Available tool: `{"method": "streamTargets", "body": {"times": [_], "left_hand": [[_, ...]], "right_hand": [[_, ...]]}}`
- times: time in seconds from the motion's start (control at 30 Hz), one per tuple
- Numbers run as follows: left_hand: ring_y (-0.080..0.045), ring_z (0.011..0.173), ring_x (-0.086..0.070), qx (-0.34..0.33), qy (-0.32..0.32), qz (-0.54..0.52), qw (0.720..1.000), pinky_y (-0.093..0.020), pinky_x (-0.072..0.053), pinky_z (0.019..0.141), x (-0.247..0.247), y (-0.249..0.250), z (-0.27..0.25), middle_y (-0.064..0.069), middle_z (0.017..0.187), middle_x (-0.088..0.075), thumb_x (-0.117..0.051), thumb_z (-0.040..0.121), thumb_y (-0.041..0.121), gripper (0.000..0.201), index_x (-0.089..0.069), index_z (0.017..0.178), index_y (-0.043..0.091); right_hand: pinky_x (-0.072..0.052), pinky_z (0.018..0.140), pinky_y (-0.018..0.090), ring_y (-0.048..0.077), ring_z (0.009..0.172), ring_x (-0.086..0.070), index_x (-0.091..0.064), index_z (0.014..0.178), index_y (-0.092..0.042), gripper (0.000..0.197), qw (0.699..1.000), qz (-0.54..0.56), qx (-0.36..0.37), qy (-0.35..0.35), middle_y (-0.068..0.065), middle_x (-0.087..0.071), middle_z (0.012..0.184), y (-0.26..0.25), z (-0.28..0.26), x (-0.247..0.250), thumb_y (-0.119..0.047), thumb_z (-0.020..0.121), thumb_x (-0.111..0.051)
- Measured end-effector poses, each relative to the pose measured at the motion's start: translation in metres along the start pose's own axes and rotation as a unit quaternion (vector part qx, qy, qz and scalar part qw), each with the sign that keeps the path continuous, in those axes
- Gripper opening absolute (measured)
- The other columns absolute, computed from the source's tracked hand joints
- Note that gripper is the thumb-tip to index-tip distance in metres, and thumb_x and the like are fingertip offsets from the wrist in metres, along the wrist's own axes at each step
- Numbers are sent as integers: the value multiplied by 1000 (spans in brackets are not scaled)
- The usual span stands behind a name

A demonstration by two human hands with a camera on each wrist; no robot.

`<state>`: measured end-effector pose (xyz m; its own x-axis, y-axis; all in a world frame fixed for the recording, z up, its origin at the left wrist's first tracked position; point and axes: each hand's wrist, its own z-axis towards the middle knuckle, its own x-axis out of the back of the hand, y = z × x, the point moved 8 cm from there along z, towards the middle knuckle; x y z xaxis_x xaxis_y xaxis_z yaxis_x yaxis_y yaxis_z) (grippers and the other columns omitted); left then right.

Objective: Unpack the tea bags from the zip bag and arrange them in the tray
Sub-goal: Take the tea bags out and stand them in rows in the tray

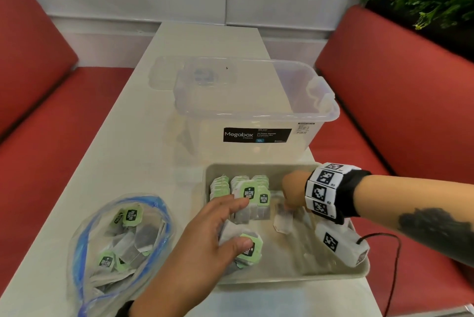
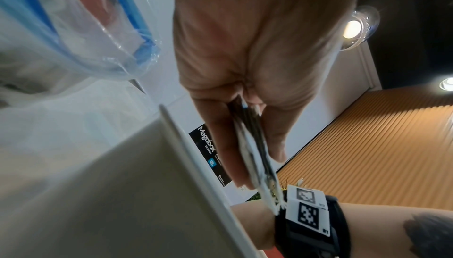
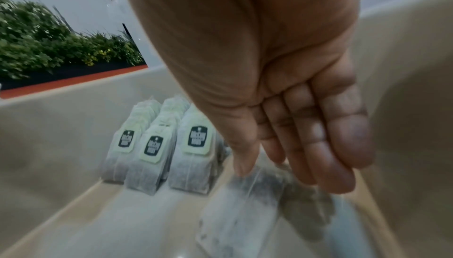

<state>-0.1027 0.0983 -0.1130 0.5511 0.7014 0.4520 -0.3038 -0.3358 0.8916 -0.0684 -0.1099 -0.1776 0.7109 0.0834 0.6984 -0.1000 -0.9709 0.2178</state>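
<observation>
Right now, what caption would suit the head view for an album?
Left hand grips a stack of tea bags over the tray; right hand sets one bag down.

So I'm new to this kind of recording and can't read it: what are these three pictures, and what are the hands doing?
One person wears three cameras: one on the head looking down, one on each wrist looking along the hand. The patterned bands are markers on the wrist.

On the white table stands a beige tray, a clear storage box behind it, and a zip bag to its left, with tea bags inside.

In the tray, tea bags stand in neat rows. The left hand grips a small bundle of tea bags over the tray. The right hand pinches a single tea bag low in the tray, as the right wrist view shows.
</observation>
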Motion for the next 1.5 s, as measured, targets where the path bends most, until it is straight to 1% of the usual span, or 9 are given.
{"method": "streamTargets", "body": {"times": [0.2,0.33,0.43,0.63,0.8,1.0,1.13,1.23,1.5], "left_hand": [[30,116,-23,9,-4,-15,1000,10,-19,86,0,-3,-3,39,127,-34,-70,80,24,50,-47,111,56],[24,119,-29,8,-1,-24,1000,7,-20,92,3,-5,-4,35,127,-39,-71,80,23,50,-50,114,52],[25,116,-33,-1,6,-37,999,7,-22,89,7,-3,-5,36,124,-43,-72,79,18,51,-53,113,50],[25,114,-36,-20,11,-45,999,7,-23,87,10,6,-5,47,118,-40,-74,76,10,55,-60,108,52],[16,117,-42,-35,-13,-36,999,-1,-29,93,5,11,-7,39,119,-46,-72,78,12,65,-48,112,62],[13,115,-46,-64,-84,-47,993,-30,-49,94,-9,36,-6,39,119,-45,-68,77,24,47,-57,109,57],[5,109,-53,-65,-97,-77,990,-33,-54,87,-12,42,-2,32,117,-51,-68,76,19,44,-62,107,50],[2,106,-55,-67,-81,-98,990,-20,-55,74,-7,43,0,29,110,-54,-71,78,5,50,-66,101,49],[9,110,-50,-78,-55,-60,994,-2,-41,79,-1,41,3,34,114,-52,-73,77,8,57,-58,108,53]], "right_hand": [[-42,76,27,25,104,-61,-62,115,-10,35,999,31,-3,-8,9,-63,116,-8,2,-12,-26,85,-66],[-55,76,30,17,65,-59,-65,78,-15,17,997,33,15,-62,-1,-62,70,-9,4,-18,-29,87,-65],[-48,50,17,12,55,-53,-60,80,-11,16,992,85,1,-93,-1,-57,64,-7,-14,-10,-25,89,-62],[-54,60,27,19,65,-64,-52,81,-11,13,949,308,46,-42,6,-65,71,4,-41,14,-2,84,-60],[-54,53,31,20,56,-63,-47,93,-13,20,817,562,124,-30,12,-59,72,12,-59,25,7,91,-44],[-51,45,25,18,46,-60,-54,83,-14,27,651,705,243,-142,12,-58,67,-18,-88,23,6,92,-38],[-48,43,20,12,45,-59,-56,89,-17,23,678,656,288,-163,9,-60,71,-42,-102,16,1,92,-42],[-51,53,18,9,58,-61,-60,99,-17,23,712,628,299,-99,3,-65,83,-42,-106,18,-1,84,-52],[-56,72,28,23,74,-62,-64,101,-7,29,659,691,290,-52,19,-64,95,-28,-113,35,-14,79,-47]]}}
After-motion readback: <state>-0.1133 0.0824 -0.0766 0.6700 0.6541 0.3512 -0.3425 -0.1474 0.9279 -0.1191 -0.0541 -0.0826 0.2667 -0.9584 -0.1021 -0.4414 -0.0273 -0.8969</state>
